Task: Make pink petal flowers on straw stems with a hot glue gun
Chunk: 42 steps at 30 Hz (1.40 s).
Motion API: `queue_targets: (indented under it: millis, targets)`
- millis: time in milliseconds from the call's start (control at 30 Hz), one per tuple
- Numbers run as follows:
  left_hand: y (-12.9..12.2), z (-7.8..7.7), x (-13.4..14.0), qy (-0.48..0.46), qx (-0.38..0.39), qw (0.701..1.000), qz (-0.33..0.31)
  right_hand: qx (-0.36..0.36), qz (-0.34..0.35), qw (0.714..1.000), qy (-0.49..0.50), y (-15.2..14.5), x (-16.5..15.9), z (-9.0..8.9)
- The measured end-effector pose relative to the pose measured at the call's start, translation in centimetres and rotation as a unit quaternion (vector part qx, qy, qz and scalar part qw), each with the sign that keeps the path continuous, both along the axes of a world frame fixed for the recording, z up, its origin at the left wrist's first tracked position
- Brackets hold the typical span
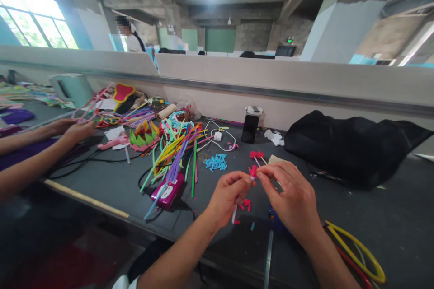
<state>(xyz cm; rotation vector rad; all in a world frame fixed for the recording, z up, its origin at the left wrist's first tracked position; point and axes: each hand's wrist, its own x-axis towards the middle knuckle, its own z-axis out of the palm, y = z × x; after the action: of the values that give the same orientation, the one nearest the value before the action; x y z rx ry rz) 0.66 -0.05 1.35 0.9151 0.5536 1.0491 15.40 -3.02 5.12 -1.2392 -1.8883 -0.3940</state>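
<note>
Red flower (252, 171): smack between the hands, over the table (356, 203)
Left hand (232, 194): grip's pinched on its base
Right hand (291, 192): fingertips at its right side, can't really tell if pinching

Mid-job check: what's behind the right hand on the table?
Beyond the right hand, two red clusters on pale stems and part of a beige object show. The hand hides much of that object; whatever else it covers can't be seen.
</note>
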Motion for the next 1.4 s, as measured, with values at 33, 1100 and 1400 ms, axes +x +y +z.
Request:
queue_targets:
  millis: [33,1100,1400]
  targets:
    - [0.0,0.0,0.0,-0.002,0.000,1.000,-0.001,-0.002,-0.002,1.000,0.002,0.0,0.0,0.0]
    - [0.9,-0.5,-0.5,-0.071,-0.034,0.996,-0.034,-0.211,-0.060,0.975,0.020,2.0,1.6,-3.0]
    - [1.3,-0.6,-0.6,-0.104,-0.076,0.991,-0.040,-0.316,-0.080,0.944,-0.055,0.9,2.2,-3.3]
